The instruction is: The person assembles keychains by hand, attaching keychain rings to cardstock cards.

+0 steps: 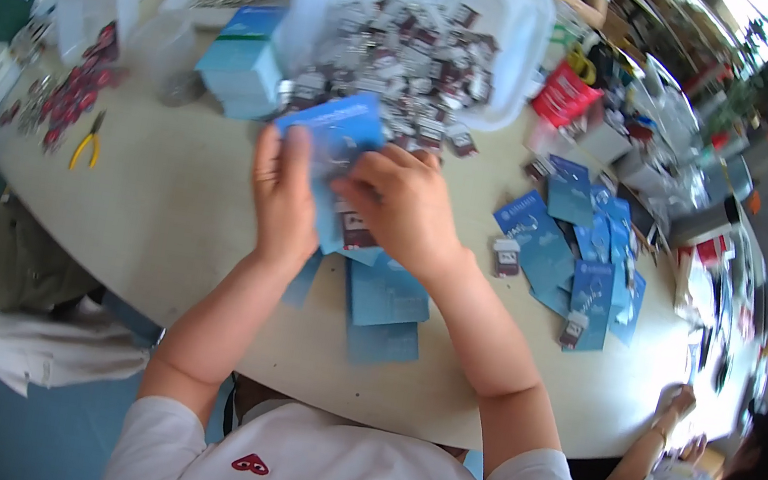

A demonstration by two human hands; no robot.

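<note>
My left hand (pixel 289 195) is closed on a blue card (pixel 347 124), its thumb laid along the card's near side. The card is tilted up and smeared by motion. Fingers of my right hand (pixel 405 203) are curled in at the card's right edge; what they pinch is hidden. Just below them shows a small clear packet with a dark red label (pixel 358 229). Several more blue cards (pixel 386 293) lie on the table under my hands. Beyond the card, similar small packets (pixel 413 54) fill a large white plastic tub (pixel 527 32).
A stack of blue cards (pixel 243 67) stands left of the tub. Yellow-handled pliers (pixel 88 145) lie near red trinkets (pixel 82 82). Loose cards (pixel 542 255) with a few packets spread to the right. A red bag (pixel 564 96) sits behind them. Other people sit around the table (pixel 173 237).
</note>
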